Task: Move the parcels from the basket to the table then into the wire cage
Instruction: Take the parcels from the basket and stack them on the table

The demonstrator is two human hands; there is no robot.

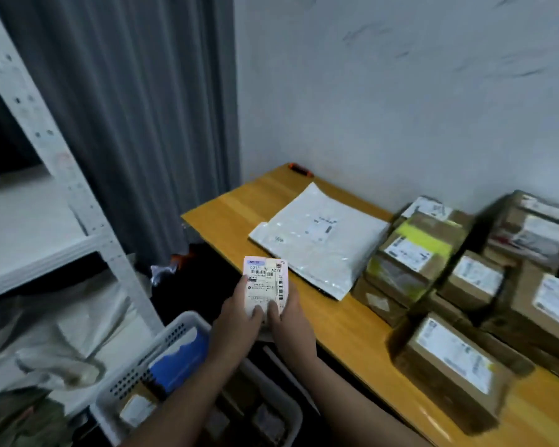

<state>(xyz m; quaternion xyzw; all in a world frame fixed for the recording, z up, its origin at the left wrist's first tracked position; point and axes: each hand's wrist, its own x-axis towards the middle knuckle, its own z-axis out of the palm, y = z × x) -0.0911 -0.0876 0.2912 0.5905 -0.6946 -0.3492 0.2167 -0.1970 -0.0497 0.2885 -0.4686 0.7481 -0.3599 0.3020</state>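
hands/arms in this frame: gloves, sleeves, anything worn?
Two bare hands, left hand and right hand, with no gloves. Both forearms are bare as far as the frame shows, with no sleeve edge in view. No watch, ring or wristband is visible; slight blur limits fine detail.

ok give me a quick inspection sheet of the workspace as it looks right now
surface: wooden table, bare along its near edge
job's things: small labelled parcel held up over the gap between basket and table; white basket below, with a blue packet and boxes inside; flat white mailer bag and cardboard boxes on the table
clutter: small dark and orange item at the table's far corner
grips: left hand and right hand both hold the parcel's lower end, thumbs on the label
cables: nothing seen
surroundings: white metal shelf, grey curtain, white wall; wire cage not in view
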